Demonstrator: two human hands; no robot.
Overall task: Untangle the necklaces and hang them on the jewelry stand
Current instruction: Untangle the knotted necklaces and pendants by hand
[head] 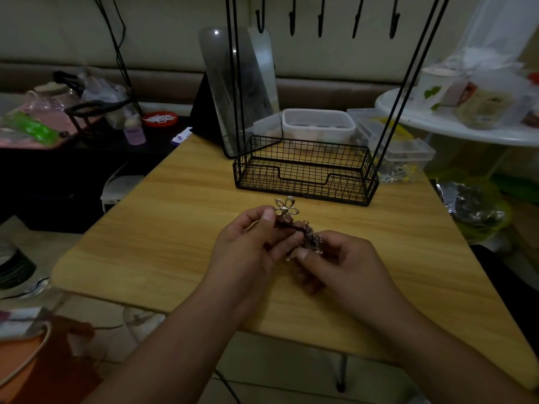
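A dim room with a light wooden tabletop in the middle, clutter on lower surfaces to either side. Both hands are raised just above the wood near its centre. The left hand curls its fingers and pinches, between thumb and forefinger, a dark cord of the tangled bundle of necklaces; a silver flower-shaped wire pendant stands up just beyond that thumb tip. The right hand has its fingers curled in too, thumb and forefinger nipping the knotted chains and small metal charms on the bundle's other end. The two thumbs sit close together, the tangle stretched between them.

Beyond the fingertips stands the black wire jewelry stand, its mesh basket base resting on the table, thin uprights rising to a row of hooks with nothing hung on them. A tall mirror leans behind the stand, and clear plastic storage boxes sit past the basket.
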